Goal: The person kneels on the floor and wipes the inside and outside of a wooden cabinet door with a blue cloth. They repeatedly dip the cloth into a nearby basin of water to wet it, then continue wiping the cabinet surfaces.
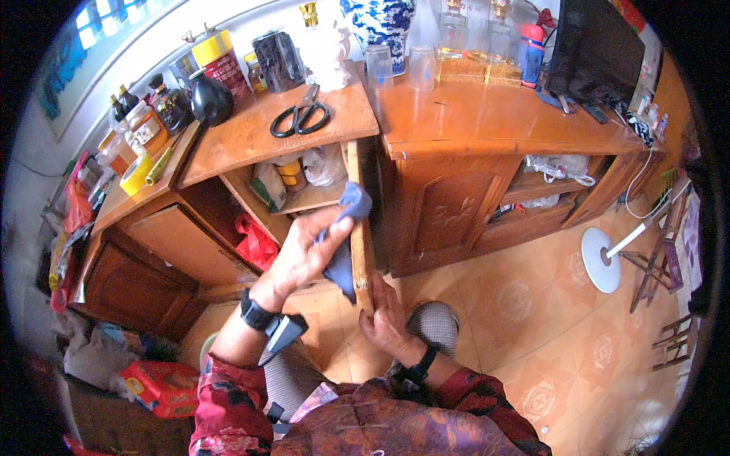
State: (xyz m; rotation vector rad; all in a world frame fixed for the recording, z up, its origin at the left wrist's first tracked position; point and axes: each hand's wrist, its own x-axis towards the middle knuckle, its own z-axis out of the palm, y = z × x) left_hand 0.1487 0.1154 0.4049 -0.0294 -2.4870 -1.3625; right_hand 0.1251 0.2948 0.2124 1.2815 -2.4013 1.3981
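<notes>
An opened wooden cabinet door (pixel 363 245) stands edge-on before me. Near its upper inner side, my left hand (pixel 311 242) grips a blue cloth (pixel 355 202), part of which hangs below the hand along the door. My right hand (pixel 389 319) holds the lower outer corner of the door, thumb at the edge and fingers on the outer face. Behind the door the cabinet shelf (pixel 308 199) holds a yellow-labelled container (pixel 291 174) and a clear plastic bag (pixel 324 165). A red plastic bag (pixel 256 242) lies in the lower compartment.
Black-handled scissors (pixel 300 117) lie on the cabinet top above the door, near bottles and jars. Yellow tape (pixel 137 175) sits at the left. To the right stands another wooden cabinet (pixel 445 205) with drinking glasses and bottles on top. A white round stand base (pixel 600 260) rests on the tiled floor.
</notes>
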